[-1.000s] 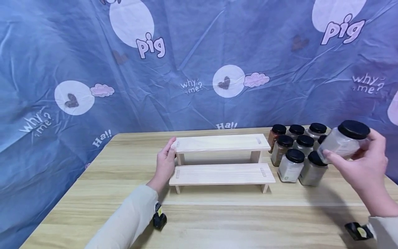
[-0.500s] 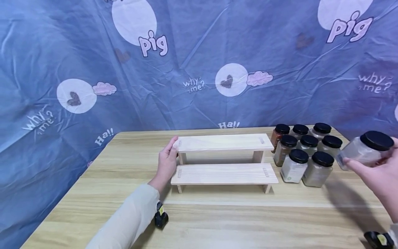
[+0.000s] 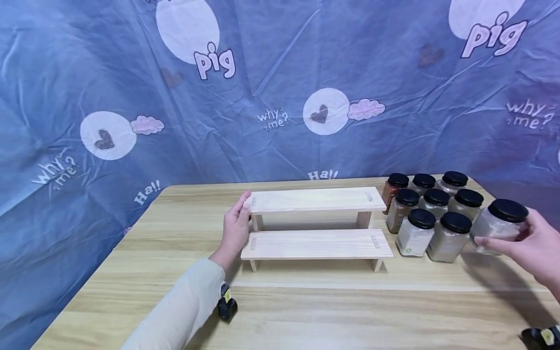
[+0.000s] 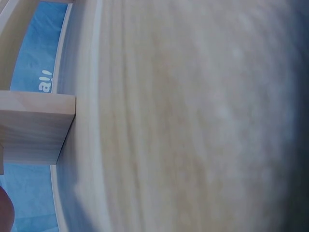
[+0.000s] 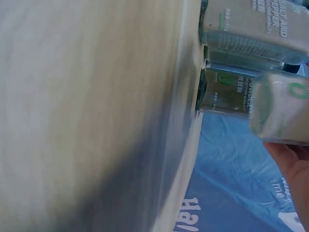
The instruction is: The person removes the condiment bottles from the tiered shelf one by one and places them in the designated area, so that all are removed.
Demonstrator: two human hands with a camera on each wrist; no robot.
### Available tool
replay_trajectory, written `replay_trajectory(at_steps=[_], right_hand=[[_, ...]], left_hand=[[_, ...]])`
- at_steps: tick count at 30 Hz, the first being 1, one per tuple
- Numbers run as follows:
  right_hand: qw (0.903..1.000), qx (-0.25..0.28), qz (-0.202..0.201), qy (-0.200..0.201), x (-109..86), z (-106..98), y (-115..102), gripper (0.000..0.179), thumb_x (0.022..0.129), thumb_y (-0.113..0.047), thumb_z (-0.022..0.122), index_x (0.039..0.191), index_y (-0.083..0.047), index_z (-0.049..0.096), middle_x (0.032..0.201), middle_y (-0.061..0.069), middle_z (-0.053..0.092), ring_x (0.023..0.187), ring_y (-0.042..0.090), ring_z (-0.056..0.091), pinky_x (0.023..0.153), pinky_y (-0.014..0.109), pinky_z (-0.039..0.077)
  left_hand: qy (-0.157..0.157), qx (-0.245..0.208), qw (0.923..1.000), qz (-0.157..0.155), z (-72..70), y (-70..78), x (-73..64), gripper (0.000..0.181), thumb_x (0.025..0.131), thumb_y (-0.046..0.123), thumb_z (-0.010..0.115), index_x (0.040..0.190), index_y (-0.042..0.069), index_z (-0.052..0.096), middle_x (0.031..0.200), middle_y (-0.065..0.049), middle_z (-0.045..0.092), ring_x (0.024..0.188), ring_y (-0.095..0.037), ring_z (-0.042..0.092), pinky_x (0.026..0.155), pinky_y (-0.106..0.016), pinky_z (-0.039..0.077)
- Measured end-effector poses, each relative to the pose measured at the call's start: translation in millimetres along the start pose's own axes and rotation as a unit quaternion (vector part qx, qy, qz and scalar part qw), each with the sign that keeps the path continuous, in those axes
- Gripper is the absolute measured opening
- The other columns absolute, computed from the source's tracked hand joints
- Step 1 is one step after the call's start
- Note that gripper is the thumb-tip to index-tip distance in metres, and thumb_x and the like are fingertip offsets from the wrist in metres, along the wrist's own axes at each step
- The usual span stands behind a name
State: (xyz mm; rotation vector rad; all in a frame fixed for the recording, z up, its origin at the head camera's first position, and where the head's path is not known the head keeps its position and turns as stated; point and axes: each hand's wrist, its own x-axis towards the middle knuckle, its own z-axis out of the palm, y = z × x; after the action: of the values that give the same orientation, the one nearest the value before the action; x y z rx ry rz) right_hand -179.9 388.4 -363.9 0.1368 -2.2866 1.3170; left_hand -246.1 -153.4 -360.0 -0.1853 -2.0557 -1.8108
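Note:
A two-tier wooden shelf rack [image 3: 315, 200] stands on the table, its upper and lower boards bare. My left hand [image 3: 235, 231] grips the left end of the upper board; the fingers behind it are mostly hidden. At the right, my right hand [image 3: 533, 245] holds a clear spice jar [image 3: 492, 227] by its side, black lid upward. In the right wrist view this jar [image 5: 282, 108] hangs above the table with a gap under its base. Just left of it several more black-lidded spice jars [image 3: 415, 238] stand close together.
The pale wooden table [image 3: 332, 316] reaches back to a blue printed cloth [image 3: 262, 73] hanging behind it. One side of the rack's support [image 4: 36, 128] shows in the left wrist view. The jar group stands close to the rack's right end.
My right hand has carried its jar right, away from above the group, then lowered it beside the right side of the jars. The left hand keeps its hold on the rack.

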Motion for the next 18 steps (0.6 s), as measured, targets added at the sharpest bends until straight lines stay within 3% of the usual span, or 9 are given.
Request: replay_trajectory(at_steps=[4, 7, 10, 15, 18], right_hand=[[0.9994, -0.017, 0.012, -0.029, -2.3, 0.3, -16.9, 0.068, 0.064, 0.009, 0.076, 0.103, -0.041, 0.052, 0.077, -0.031, 0.058, 0.064, -0.011, 0.054, 0.050, 0.008, 0.043], [0.9953, -0.076, 0.034, -0.049, -1.3, -1.5, -17.5, 0.065, 0.066, -0.003, 0.080, 0.100, -0.045, 0.045, 0.075, -0.033, 0.054, 0.064, -0.012, 0.051, 0.052, 0.008, 0.040], [0.9881, -0.135, 0.039, -0.064, 0.2, -2.9, -12.7, 0.056, 0.066, -0.013, 0.083, 0.097, -0.042, 0.046, 0.072, -0.033, 0.054, 0.064, -0.011, 0.050, 0.055, 0.011, 0.035], [0.9844, -0.154, 0.027, -0.080, 0.6, -3.4, -5.4, 0.042, 0.065, -0.015, 0.084, 0.093, -0.026, 0.054, 0.067, -0.023, 0.060, 0.060, -0.003, 0.050, 0.055, 0.017, 0.031], [0.9844, -0.146, 0.032, -0.092, -0.4, -1.8, -2.5, 0.047, 0.066, -0.015, 0.084, 0.097, -0.028, 0.052, 0.071, -0.023, 0.060, 0.063, -0.005, 0.051, 0.057, 0.013, 0.032]], left_hand=[[0.001, 0.002, 1.0000, -0.003, 0.3, 0.1, -0.3, 0.038, 0.097, 0.011, 0.042, 0.134, 0.006, 0.048, 0.136, -0.012, 0.049, 0.120, -0.024, 0.050, 0.100, -0.033, 0.043], [0.007, 0.012, 0.9999, -0.003, 0.0, -0.2, -0.4, 0.038, 0.097, 0.011, 0.042, 0.134, 0.009, 0.050, 0.136, -0.010, 0.049, 0.121, -0.022, 0.049, 0.102, -0.033, 0.042], [0.013, 0.025, 0.9996, 0.001, -0.5, -0.6, -0.6, 0.038, 0.096, 0.012, 0.043, 0.133, 0.009, 0.050, 0.135, -0.009, 0.050, 0.120, -0.020, 0.049, 0.103, -0.033, 0.040], [0.012, 0.018, 0.9998, -0.002, -0.5, -0.2, -0.9, 0.038, 0.096, 0.010, 0.043, 0.133, 0.008, 0.050, 0.135, -0.009, 0.050, 0.121, -0.020, 0.049, 0.103, -0.032, 0.041], [0.009, 0.010, 0.9999, -0.006, 0.1, 0.6, -0.7, 0.038, 0.096, 0.011, 0.043, 0.134, 0.009, 0.049, 0.136, -0.009, 0.050, 0.121, -0.020, 0.049, 0.102, -0.032, 0.041]])
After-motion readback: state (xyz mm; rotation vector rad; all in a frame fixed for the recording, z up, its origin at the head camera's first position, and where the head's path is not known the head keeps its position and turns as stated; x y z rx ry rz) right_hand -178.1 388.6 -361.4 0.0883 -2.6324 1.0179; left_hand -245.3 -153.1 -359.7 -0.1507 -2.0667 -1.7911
